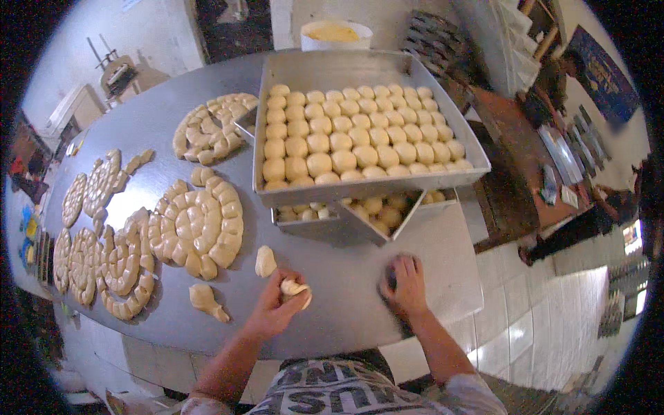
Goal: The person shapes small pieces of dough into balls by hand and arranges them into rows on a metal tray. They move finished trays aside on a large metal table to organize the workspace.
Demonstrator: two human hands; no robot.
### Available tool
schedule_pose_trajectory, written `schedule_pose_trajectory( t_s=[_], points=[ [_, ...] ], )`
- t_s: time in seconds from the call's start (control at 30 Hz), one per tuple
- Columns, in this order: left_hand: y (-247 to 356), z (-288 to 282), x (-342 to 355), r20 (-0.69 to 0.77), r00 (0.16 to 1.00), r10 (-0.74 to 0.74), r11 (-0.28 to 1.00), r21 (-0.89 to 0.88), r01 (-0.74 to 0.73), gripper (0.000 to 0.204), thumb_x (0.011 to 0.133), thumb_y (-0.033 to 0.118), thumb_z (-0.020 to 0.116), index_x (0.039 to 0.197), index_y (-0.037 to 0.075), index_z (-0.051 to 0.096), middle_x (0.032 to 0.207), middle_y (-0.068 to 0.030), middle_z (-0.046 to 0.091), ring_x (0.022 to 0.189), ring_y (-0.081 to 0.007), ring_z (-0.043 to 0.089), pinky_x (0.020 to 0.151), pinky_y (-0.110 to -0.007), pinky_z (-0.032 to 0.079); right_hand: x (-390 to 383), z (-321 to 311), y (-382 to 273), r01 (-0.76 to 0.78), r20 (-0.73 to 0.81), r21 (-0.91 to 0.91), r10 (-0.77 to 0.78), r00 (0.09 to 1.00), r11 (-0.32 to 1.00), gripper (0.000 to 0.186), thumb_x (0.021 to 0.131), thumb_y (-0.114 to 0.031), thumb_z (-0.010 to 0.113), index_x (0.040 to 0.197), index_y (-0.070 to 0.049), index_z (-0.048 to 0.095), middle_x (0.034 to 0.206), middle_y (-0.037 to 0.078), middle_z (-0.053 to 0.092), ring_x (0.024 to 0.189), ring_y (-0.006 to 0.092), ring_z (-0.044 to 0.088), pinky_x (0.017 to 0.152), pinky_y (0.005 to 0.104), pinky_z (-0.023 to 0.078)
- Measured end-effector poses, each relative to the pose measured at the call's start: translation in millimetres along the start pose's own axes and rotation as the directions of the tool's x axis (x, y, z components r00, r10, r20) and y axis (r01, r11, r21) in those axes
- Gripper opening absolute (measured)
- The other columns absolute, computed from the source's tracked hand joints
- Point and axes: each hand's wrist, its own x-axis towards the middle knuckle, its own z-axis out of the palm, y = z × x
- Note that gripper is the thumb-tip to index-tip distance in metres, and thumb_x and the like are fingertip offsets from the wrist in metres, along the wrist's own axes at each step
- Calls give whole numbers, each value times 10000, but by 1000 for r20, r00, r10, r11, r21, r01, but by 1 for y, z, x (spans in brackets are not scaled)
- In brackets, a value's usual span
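My left hand is closed around a lump of pale dough, held just above the metal table. A small loose dough piece lies just beyond it. Left of that hand, another loose dough piece tapers to a thin end. My right hand is cupped low over the tabletop, fingers curled and slightly blurred; whatever lies under its palm is hidden. Ahead of both hands, a deep metal tray holds rows of round dough balls.
More trays with dough balls sit beneath the big tray, one turned cornerwise. Coils of dough pieces spread over the left of the table. A white tub stands behind. Another person is by a brown table at right.
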Motion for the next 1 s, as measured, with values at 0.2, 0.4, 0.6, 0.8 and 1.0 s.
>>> schedule_pose_trajectory(
  t_s=[0.2,0.4,0.6,0.8,1.0],
  points=[
    [-31,-61,-31,-514,855,-65,996,14,85,194,776,87,655,776,93,461,776,8,457,777,-92,459,638,-257,401,38,-118,32,-408,453,751,44,890,518,413,675,-120,685,1055,-38,544,1078,99,547,1056,234,506,896,349,428],
    [-2,-30,-53,-565,825,29,993,-75,-86,206,805,67,598,933,63,438,870,-33,502,808,-119,486,707,-279,423,251,-189,-77,442,-445,890,-7,895,-111,312,817,-103,568,1113,-64,477,1078,52,520,1001,178,510,855,326,446],
    [-6,-18,-52,-593,805,16,998,58,23,261,805,77,616,995,61,438,883,-45,507,780,-112,495,668,-261,432,453,-65,-76,319,-501,349,-112,858,881,377,821,-350,573,948,4,603,893,122,630,797,222,569,721,336,459],
    [-20,-56,-70,-688,722,73,954,260,152,384,802,143,633,1116,42,437,1001,-71,542,907,-248,537,760,-370,454,341,-111,-183,506,-294,617,-420,859,603,273,851,-227,519,1005,-18,603,895,163,653,848,321,628,778,351,485],
    [22,6,-38,40,969,-242,937,-248,244,413,865,200,554,1222,22,447,1262,-89,468,1179,-238,430,907,-344,414,82,-42,-156,450,155,669,-703,694,591,346,865,-113,505,1207,-58,501,1085,140,559,1009,285,529,911,372,391]
  ],
)
